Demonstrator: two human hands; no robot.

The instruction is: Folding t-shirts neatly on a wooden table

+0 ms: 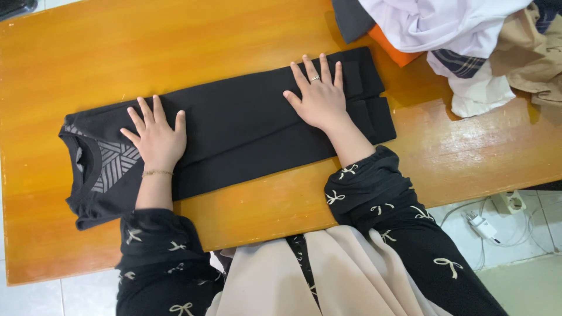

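**Two flat hands on one folded black garment**

One black garment (246, 129) lies on the orange wooden table (175, 52), folded lengthwise into a long narrow band that runs from the table's left part up toward its right. Two hands press on it, and one heap of loose clothes (468, 41) sits at the table's far right corner.

The garment is plain black knit. Its round neckline is at the left end, with a grey pattern of slanted stripes showing just beside it. At the right end two cuffed sleeve ends lie side by side, one a little higher than the other, with a narrow gap between them. A fold line runs along the band's length.

The left hand (155, 137) lies palm down near the neckline, fingers spread and straight, gripping nothing; a thin bracelet circles the wrist. The right hand (319, 96) lies palm down near the sleeve ends, fingers likewise spread and flat, closed on nothing; one ring shows on a finger. Both arms wear black sleeves dotted with pale bows.

The heap holds white, orange, dark grey, tan and striped pieces, well apart from the hands. On the tiled floor at lower right lie a white charger (481, 225) and cables
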